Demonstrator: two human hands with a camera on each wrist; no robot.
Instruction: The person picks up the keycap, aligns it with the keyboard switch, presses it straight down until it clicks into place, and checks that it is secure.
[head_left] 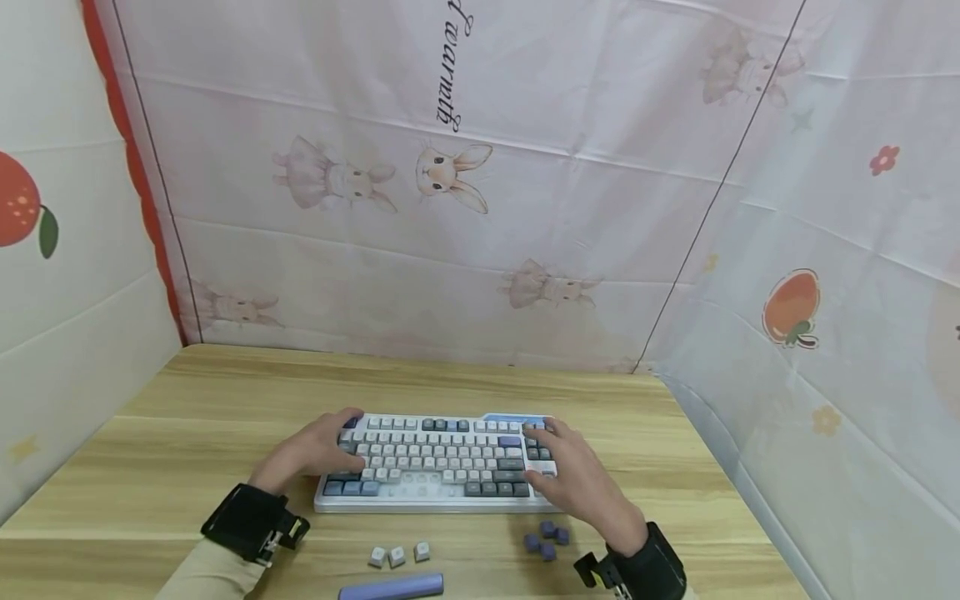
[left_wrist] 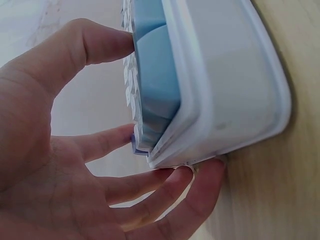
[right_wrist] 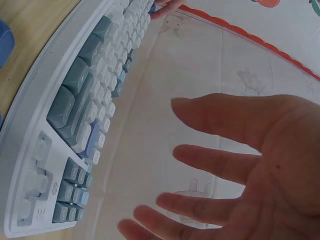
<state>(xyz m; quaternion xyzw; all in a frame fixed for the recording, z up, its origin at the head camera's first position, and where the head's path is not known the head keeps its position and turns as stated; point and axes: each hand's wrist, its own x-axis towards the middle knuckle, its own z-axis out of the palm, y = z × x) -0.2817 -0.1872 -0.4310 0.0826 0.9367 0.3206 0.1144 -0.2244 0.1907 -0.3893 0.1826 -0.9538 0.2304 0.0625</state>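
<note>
A white keyboard [head_left: 390, 505] with white, grey, blue and purple keycaps lies across the table. Its front row has a bare stretch in the middle, and more uncapped spots [right_wrist: 37, 180] show at its right end. My left hand [head_left: 326, 446] grips the left end, thumb on the keycaps and the other fingertips against the far edge. Over the right end, my right hand [head_left: 573, 475] spreads its fingers; the right wrist view shows them apart from the keys with nothing between them.
In front of the keyboard lie three loose white keycaps [head_left: 397, 557] and a long purple spacebar [head_left: 392, 587]. Several small purple keycaps [head_left: 548, 529] sit by the right forearm. Printed cloth [head_left: 360, 250] walls the wooden table [head_left: 187, 433] at the back and sides.
</note>
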